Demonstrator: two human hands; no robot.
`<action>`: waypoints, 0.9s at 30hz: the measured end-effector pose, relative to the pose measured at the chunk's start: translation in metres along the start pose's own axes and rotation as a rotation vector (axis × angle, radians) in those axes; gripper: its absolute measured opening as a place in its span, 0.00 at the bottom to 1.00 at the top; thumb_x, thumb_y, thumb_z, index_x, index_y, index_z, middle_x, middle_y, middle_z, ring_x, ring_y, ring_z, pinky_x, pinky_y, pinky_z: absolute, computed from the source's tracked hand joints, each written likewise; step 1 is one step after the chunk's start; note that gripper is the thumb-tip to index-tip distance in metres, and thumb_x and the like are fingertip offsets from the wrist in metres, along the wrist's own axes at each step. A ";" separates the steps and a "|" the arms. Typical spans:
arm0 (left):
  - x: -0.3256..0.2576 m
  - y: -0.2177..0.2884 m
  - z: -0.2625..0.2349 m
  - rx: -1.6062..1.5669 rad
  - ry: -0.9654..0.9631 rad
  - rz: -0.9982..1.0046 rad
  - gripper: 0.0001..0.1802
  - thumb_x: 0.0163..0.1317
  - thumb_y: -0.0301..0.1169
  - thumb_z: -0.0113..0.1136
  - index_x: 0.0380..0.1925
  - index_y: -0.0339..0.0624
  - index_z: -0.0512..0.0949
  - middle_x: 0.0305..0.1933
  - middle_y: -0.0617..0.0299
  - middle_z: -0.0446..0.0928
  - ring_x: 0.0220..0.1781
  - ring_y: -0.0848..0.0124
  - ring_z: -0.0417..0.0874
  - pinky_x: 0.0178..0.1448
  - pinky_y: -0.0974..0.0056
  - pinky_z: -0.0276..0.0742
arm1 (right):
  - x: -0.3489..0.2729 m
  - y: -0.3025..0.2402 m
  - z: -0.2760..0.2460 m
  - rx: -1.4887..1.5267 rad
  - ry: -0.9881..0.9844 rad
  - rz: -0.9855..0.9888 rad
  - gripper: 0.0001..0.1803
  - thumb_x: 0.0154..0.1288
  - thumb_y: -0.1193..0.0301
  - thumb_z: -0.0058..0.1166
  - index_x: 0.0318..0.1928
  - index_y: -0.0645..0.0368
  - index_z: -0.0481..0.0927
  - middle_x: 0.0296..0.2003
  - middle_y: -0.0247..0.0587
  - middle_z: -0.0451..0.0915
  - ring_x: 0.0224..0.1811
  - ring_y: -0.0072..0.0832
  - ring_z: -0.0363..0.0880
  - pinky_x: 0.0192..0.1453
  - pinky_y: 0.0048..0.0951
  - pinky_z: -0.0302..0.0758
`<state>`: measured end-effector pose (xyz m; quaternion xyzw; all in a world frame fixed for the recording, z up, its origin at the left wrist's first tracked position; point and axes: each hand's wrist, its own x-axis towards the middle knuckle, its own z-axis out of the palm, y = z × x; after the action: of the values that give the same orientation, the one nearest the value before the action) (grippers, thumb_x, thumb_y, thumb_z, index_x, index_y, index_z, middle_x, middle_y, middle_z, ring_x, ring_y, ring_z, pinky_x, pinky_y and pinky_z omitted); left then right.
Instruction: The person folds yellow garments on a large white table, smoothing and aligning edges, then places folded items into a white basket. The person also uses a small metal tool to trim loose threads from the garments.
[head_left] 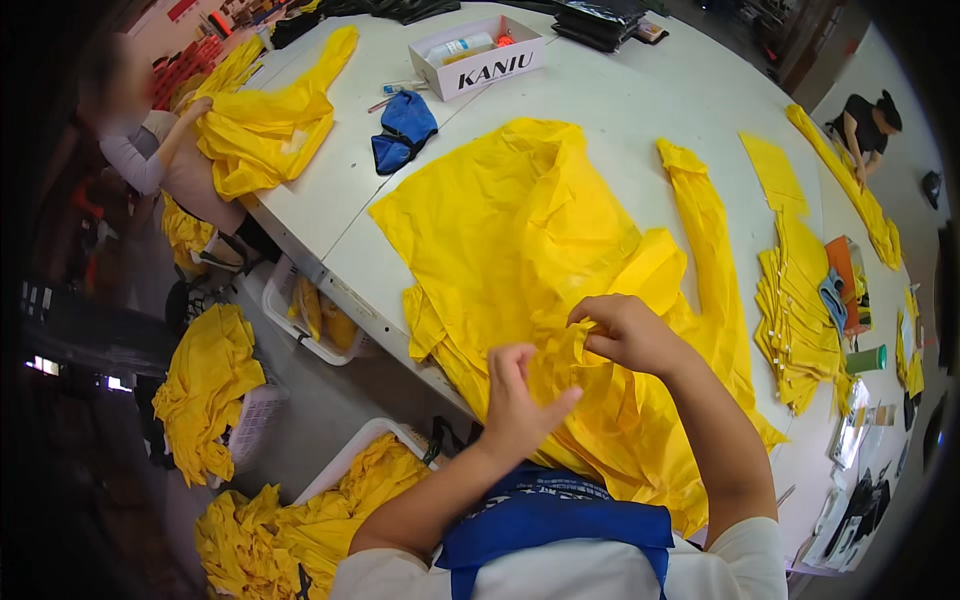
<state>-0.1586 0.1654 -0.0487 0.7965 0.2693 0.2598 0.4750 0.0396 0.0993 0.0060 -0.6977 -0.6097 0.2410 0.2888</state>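
Hands, two, bare, both at the near edge of a large yellow garment (520, 240) spread flat on a white table (640, 95). Right hand (625, 330): fingers curled, pinching a bunched fold of the yellow cloth. Left hand (515, 400): fingers loosely spread and raised, thumb side touching the same fold; whether it grips cannot be told.

Surroundings: stack of flat yellow pieces (795, 320) to the right, well apart; blue cloth (403, 130) beyond the garment; white cardboard box (480, 55) of small items at the far end. White baskets (255, 415) heaped with yellow cloth stand on the floor at left. Another person (150, 140) handles a yellow garment at the table's far left corner. Nothing blocks the hands.
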 end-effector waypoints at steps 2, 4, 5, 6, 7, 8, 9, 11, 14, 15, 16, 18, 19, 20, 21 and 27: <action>-0.013 0.005 0.022 -0.145 -0.031 -0.013 0.40 0.44 0.38 0.75 0.49 0.37 0.58 0.45 0.53 0.60 0.44 0.62 0.68 0.48 0.61 0.69 | 0.000 -0.004 0.005 0.064 0.006 0.123 0.15 0.49 0.72 0.59 0.42 0.54 0.81 0.27 0.45 0.81 0.30 0.41 0.81 0.36 0.35 0.77; -0.013 0.007 0.048 -0.193 -0.002 -0.011 0.41 0.43 0.37 0.76 0.48 0.37 0.56 0.46 0.51 0.59 0.44 0.60 0.68 0.48 0.59 0.69 | 0.002 -0.013 0.009 0.003 0.047 0.093 0.15 0.50 0.71 0.59 0.41 0.54 0.82 0.26 0.46 0.81 0.28 0.41 0.81 0.36 0.35 0.77; -0.005 0.000 0.063 -0.165 0.047 -0.006 0.40 0.44 0.35 0.75 0.48 0.37 0.56 0.47 0.51 0.59 0.44 0.60 0.69 0.48 0.59 0.70 | 0.003 -0.017 0.011 -0.027 0.067 0.075 0.14 0.50 0.70 0.59 0.41 0.54 0.83 0.25 0.47 0.81 0.28 0.41 0.81 0.35 0.35 0.77; 0.004 -0.008 0.072 -0.139 0.089 0.004 0.39 0.45 0.33 0.75 0.48 0.37 0.55 0.48 0.50 0.59 0.44 0.61 0.69 0.48 0.60 0.71 | 0.004 -0.019 0.011 -0.025 0.058 0.132 0.14 0.51 0.70 0.58 0.40 0.55 0.83 0.25 0.47 0.81 0.27 0.39 0.81 0.35 0.34 0.77; 0.010 -0.013 0.075 -0.201 0.109 -0.042 0.38 0.46 0.31 0.74 0.48 0.37 0.55 0.48 0.50 0.60 0.45 0.61 0.69 0.48 0.60 0.71 | 0.005 -0.020 0.009 -0.025 0.047 0.188 0.13 0.52 0.70 0.58 0.40 0.55 0.84 0.25 0.47 0.81 0.26 0.38 0.81 0.35 0.33 0.77; 0.016 -0.018 0.078 -0.263 0.128 -0.087 0.37 0.47 0.30 0.73 0.48 0.37 0.55 0.49 0.49 0.60 0.45 0.62 0.69 0.48 0.61 0.72 | 0.005 -0.021 0.006 -0.024 0.038 0.245 0.13 0.53 0.69 0.58 0.40 0.56 0.84 0.25 0.48 0.81 0.26 0.36 0.81 0.34 0.33 0.77; 0.021 -0.021 0.081 -0.324 0.146 -0.133 0.36 0.48 0.28 0.72 0.48 0.37 0.55 0.49 0.49 0.60 0.46 0.62 0.69 0.48 0.62 0.72 | 0.005 -0.019 0.004 0.041 0.054 0.283 0.12 0.53 0.69 0.57 0.39 0.56 0.84 0.24 0.48 0.81 0.26 0.35 0.81 0.34 0.31 0.76; 0.023 -0.027 0.077 -0.414 0.086 -0.184 0.32 0.50 0.25 0.69 0.49 0.37 0.57 0.48 0.50 0.63 0.47 0.62 0.71 0.51 0.63 0.73 | -0.001 -0.011 -0.002 0.173 0.090 0.361 0.11 0.55 0.69 0.56 0.39 0.58 0.84 0.24 0.49 0.80 0.25 0.31 0.80 0.33 0.29 0.75; 0.024 -0.014 0.071 -0.352 0.093 -0.095 0.31 0.51 0.24 0.69 0.49 0.38 0.59 0.47 0.52 0.66 0.47 0.63 0.73 0.53 0.63 0.73 | -0.005 0.000 -0.002 0.392 0.113 0.382 0.10 0.58 0.68 0.55 0.34 0.64 0.81 0.23 0.41 0.80 0.24 0.24 0.77 0.29 0.25 0.72; 0.024 -0.003 0.078 -0.236 0.142 -0.029 0.31 0.51 0.24 0.69 0.50 0.38 0.60 0.47 0.54 0.67 0.48 0.65 0.74 0.53 0.64 0.73 | -0.008 0.001 -0.003 0.492 0.107 0.422 0.10 0.59 0.69 0.55 0.32 0.65 0.80 0.23 0.39 0.80 0.24 0.23 0.77 0.28 0.24 0.71; 0.025 0.005 0.081 -0.120 0.188 0.039 0.30 0.52 0.24 0.69 0.50 0.38 0.61 0.48 0.55 0.68 0.48 0.66 0.75 0.53 0.65 0.73 | -0.011 0.001 -0.002 0.611 0.129 0.446 0.09 0.59 0.69 0.55 0.32 0.64 0.79 0.23 0.37 0.79 0.24 0.21 0.76 0.28 0.23 0.71; 0.035 0.016 0.075 -0.240 0.068 0.032 0.31 0.51 0.25 0.70 0.50 0.38 0.61 0.48 0.56 0.68 0.48 0.67 0.75 0.54 0.65 0.72 | -0.019 0.001 -0.001 0.850 0.184 0.485 0.08 0.61 0.69 0.55 0.31 0.63 0.78 0.24 0.32 0.78 0.24 0.19 0.75 0.27 0.22 0.70; 0.040 0.018 0.073 -0.299 0.004 0.032 0.31 0.51 0.26 0.71 0.50 0.38 0.62 0.49 0.56 0.69 0.49 0.68 0.75 0.55 0.65 0.72 | -0.025 0.001 -0.008 0.954 0.221 0.509 0.08 0.61 0.69 0.55 0.32 0.62 0.78 0.24 0.31 0.77 0.24 0.18 0.74 0.28 0.21 0.70; 0.040 0.019 0.072 -0.450 -0.038 0.083 0.24 0.56 0.25 0.66 0.49 0.36 0.66 0.48 0.59 0.71 0.47 0.71 0.75 0.55 0.67 0.71 | -0.032 0.000 -0.018 1.059 0.262 0.531 0.07 0.62 0.69 0.55 0.33 0.61 0.78 0.25 0.31 0.77 0.24 0.17 0.74 0.28 0.20 0.70; 0.040 0.019 0.068 -0.536 -0.122 0.009 0.20 0.57 0.24 0.64 0.47 0.36 0.68 0.44 0.61 0.73 0.43 0.73 0.75 0.51 0.69 0.71 | -0.042 0.002 -0.026 1.168 0.309 0.554 0.07 0.62 0.69 0.55 0.33 0.60 0.78 0.25 0.30 0.77 0.24 0.16 0.73 0.28 0.19 0.70; 0.038 0.053 0.069 -0.784 -0.493 -0.304 0.06 0.64 0.23 0.55 0.40 0.35 0.77 0.31 0.71 0.75 0.34 0.84 0.72 0.41 0.77 0.68 | -0.135 0.061 -0.040 1.001 0.354 0.453 0.15 0.62 0.67 0.56 0.48 0.59 0.76 0.42 0.34 0.77 0.47 0.22 0.74 0.51 0.24 0.70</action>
<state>-0.0757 0.1268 -0.0238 0.5471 0.1440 0.0727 0.8213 0.0920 -0.0441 -0.0101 -0.6189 -0.1992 0.4357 0.6224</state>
